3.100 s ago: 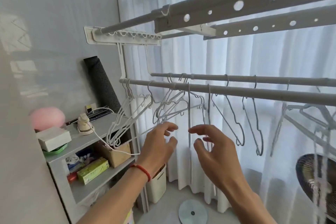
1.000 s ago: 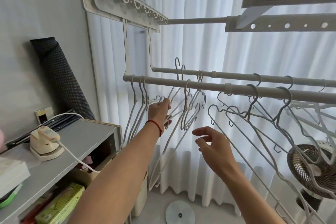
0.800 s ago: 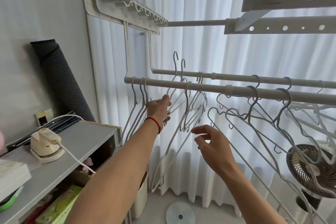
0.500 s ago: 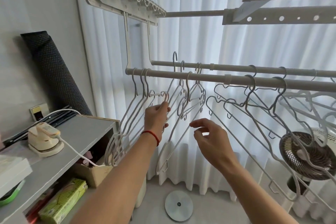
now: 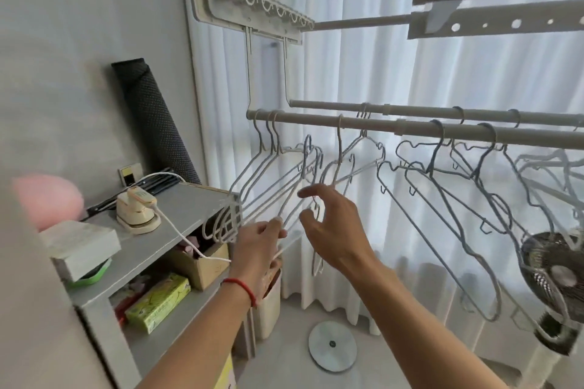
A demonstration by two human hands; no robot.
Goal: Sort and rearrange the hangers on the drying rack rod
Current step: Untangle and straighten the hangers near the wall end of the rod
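A grey drying rack rod [image 5: 373,127] runs across the view with a second rod [image 5: 420,111] behind it. Three white wire hangers [image 5: 252,180] hang at the near rod's left end. My left hand [image 5: 259,243] grips two white hangers [image 5: 294,196] by their lower bars; their hooks sit below the rod, off it. My right hand [image 5: 328,224] hovers beside them with fingers spread, holding nothing. Another white hanger [image 5: 339,164] and several grey-blue hangers [image 5: 442,180] hang further right.
A grey shelf unit [image 5: 189,199] stands at the left with a small iron [image 5: 136,208], a white box [image 5: 82,246] and a rolled black mat [image 5: 151,117]. A fan [image 5: 550,275] stands at the right. White curtains hang behind. A metal disc [image 5: 331,344] lies on the floor.
My left hand has lifted two white hangers off the rod and brought them down and toward me. My right hand has risen slightly and opened beside them.
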